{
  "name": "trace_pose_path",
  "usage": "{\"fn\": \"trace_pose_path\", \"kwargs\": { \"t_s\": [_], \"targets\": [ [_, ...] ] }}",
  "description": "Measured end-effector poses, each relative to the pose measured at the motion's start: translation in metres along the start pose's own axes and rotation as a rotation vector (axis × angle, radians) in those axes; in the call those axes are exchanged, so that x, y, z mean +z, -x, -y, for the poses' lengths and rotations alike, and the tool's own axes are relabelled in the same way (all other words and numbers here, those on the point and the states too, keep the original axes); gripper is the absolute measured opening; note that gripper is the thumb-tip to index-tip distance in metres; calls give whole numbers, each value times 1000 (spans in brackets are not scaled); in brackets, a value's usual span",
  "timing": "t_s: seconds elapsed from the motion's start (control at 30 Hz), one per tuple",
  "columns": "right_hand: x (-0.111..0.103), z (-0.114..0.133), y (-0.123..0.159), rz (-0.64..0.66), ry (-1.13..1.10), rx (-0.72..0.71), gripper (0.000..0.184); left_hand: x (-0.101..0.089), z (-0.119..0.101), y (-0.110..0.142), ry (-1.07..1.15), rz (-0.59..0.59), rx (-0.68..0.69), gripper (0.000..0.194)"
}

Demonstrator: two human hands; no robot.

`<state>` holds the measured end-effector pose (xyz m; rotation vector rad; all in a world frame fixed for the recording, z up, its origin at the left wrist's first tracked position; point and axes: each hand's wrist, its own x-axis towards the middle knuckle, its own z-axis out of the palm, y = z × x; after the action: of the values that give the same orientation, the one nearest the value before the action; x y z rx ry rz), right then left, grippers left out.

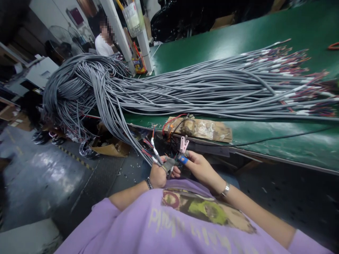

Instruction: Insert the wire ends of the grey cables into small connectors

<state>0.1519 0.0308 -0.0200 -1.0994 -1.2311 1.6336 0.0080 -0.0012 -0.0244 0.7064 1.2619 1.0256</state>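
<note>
My left hand (159, 173) is closed around the ends of several grey cables (124, 127), near their white sleeves and loose coloured wires. Tape or cloth wraps its thumb. Just to the right, my right hand (197, 165) has thumb and fingers pinched together by the thin wire ends; blue tape wraps one fingertip. Whether a wire sits in that pinch is too small to make out. A pink clothespin (184, 144) stands right behind the right fingertips, at the table's front edge. Beyond it lies a wooden board (201, 128) wrapped in clear tape, with red and black leads at its left end.
A thick bundle of grey cables (185, 88) stretches across the green table (291, 141) and hangs over its left end. White posts (145, 49) rise behind it. A cardboard box (112, 146) sits below the edge. Another person (104, 44) is at the far left.
</note>
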Motion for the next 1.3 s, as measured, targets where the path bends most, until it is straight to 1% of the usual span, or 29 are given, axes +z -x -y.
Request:
{"fn": "trace_pose_path", "kwargs": {
  "t_s": [0.07,0.13,0.17,0.27,0.3,0.33,0.4,0.5,0.53,0.6,0.67,0.8,0.87,0.93,1.0,1.07,1.2,1.3],
  "targets": [
    [2,2,1,17,-79,34,41,2,-2,1,37,-25,0,55],
    [6,4,1,25,-174,80,42,3,-4,1,63,-14,-6,56],
    [8,4,1,38,-224,109,42,2,-4,1,61,23,-20,55],
    [13,3,-1,131,-354,210,45,-1,-2,0,4,208,-100,52],
    [15,1,-1,157,-378,233,45,-2,-1,0,-16,254,-125,51],
    [15,-1,-2,165,-387,243,45,-3,0,0,-27,273,-136,50],
    [14,-6,-5,127,-365,232,43,-3,1,0,-25,246,-120,50],
    [9,-12,-8,-16,-311,177,39,-1,0,0,11,147,-74,52],
    [6,-13,-8,-44,-302,165,39,-1,0,0,22,112,-66,54],
    [3,-12,-7,-35,-291,165,39,1,-2,0,25,59,-57,55],
    [2,-7,-5,20,-274,178,39,0,-3,0,-10,50,-47,53],
    [6,3,0,170,-245,180,39,-3,-1,0,-114,132,-38,48],
    [7,5,1,223,-244,179,38,-4,1,-1,-127,149,-29,48],
    [7,3,1,181,-221,171,39,-4,3,-1,-107,124,-10,49],
    [6,1,1,95,-190,159,41,-3,3,-2,-71,75,7,49],
    [6,1,3,47,-190,147,40,-1,1,-2,-30,23,12,50],
    [10,5,6,47,-257,125,40,4,-4,-1,53,-39,9,51],
    [10,4,8,33,-276,120,41,7,-7,-1,77,-42,-16,52]
  ]
}}
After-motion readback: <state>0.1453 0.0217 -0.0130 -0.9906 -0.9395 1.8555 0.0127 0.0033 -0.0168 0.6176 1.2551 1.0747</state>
